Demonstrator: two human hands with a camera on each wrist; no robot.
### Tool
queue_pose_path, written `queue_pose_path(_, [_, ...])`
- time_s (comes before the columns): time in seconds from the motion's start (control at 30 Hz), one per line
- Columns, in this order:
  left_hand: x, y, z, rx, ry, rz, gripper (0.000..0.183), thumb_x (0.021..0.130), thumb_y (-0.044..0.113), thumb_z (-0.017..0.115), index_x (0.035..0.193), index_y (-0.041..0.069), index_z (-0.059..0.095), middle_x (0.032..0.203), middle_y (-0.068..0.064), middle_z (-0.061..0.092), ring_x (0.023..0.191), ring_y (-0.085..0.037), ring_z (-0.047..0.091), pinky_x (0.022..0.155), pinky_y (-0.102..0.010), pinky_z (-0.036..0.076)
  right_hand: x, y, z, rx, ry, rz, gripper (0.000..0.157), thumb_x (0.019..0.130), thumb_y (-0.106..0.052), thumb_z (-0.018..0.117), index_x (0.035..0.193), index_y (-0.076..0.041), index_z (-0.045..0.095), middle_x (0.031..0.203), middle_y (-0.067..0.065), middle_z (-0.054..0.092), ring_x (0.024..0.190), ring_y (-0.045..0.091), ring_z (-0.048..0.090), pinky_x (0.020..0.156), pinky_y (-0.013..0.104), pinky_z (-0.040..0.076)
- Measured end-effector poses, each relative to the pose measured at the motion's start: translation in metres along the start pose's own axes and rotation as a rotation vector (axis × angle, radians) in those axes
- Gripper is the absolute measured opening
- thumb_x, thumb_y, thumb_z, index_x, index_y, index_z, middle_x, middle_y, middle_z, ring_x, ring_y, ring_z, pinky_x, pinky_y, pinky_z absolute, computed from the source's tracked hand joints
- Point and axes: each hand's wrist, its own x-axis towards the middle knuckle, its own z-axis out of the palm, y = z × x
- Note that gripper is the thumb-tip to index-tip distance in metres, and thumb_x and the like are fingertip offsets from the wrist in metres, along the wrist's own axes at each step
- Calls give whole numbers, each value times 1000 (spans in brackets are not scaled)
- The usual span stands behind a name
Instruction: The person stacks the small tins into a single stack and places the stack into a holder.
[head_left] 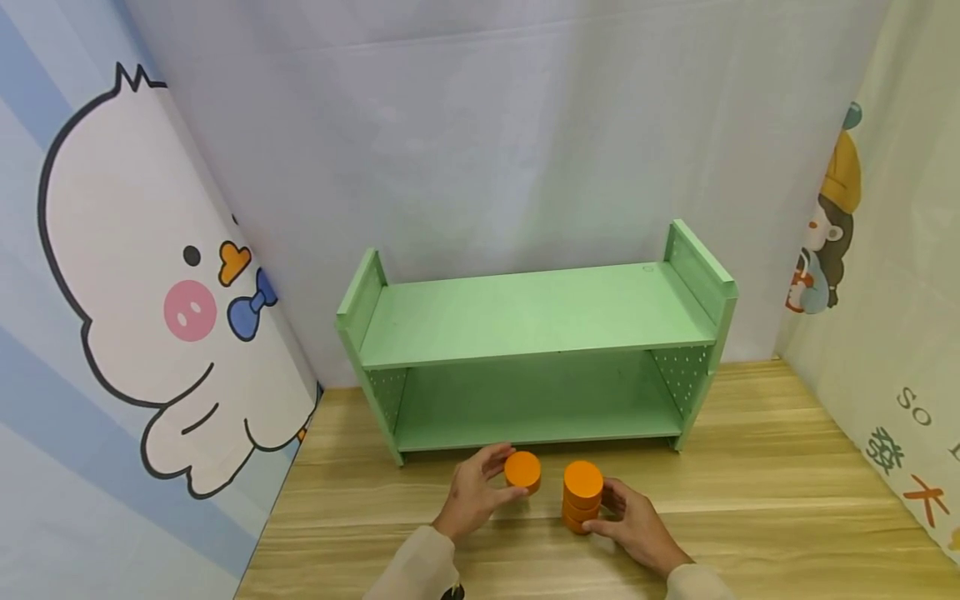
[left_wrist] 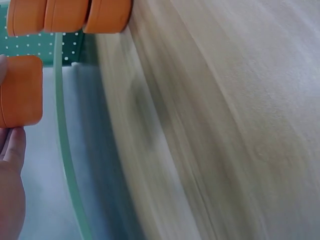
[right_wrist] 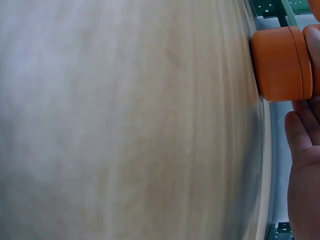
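In the head view my left hand (head_left: pixel 474 492) pinches a single round orange container (head_left: pixel 522 470) between thumb and fingers, up off the wood. The left wrist view shows this container (left_wrist: pixel 22 92) sideways, its smooth wall and rounded edges against the fingers. Just to its right stands an upright stack of three like orange containers (head_left: pixel 582 500). My right hand (head_left: pixel 633 525) grips that stack from the right, thumb on the near side and fingers behind. The right wrist view has the bottom container (right_wrist: pixel 277 65) at the table, with the fingers around the one above it.
Behind the hands stands a light green two-tier shelf (head_left: pixel 540 317) with raised, perforated sides. It rests on a wood-grain table (head_left: pixel 750 483). A pale curtain (head_left: pixel 525 125) hangs behind, and printed cartoon panels flank the table left and right.
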Motion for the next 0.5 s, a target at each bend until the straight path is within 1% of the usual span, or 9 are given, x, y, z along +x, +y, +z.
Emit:
queue_pose_path(0.17, [1, 5, 1, 13, -12, 17, 67, 79, 4, 84, 136, -10, 52, 135, -27, 57, 123, -38, 58, 101, -47, 51, 0, -1, 0, -6, 5, -6, 68, 79, -16, 86, 133, 9, 53, 128, 28, 61, 118, 44, 59, 98, 46, 54])
queue_pose_path(0.3, [1, 11, 1, 34, -15, 30, 66, 80, 4, 84, 136, -8, 53, 134, -24, 58, 122, -36, 59, 100, -41, 52, 0, 0, 1, 1, 5, -6, 68, 79, -16, 86, 133, 9, 53, 128, 28, 61, 118, 44, 59, 99, 46, 53])
queue_pose_path(0.5, [1, 18, 1, 37, -19, 46, 67, 80, 5, 84, 136, -11, 52, 134, -23, 59, 122, -36, 59, 101, -44, 52, 0, 0, 0, 2, 1, -3, 69, 79, -17, 86, 134, 9, 53, 129, 29, 60, 119, 44, 58, 99, 47, 53])
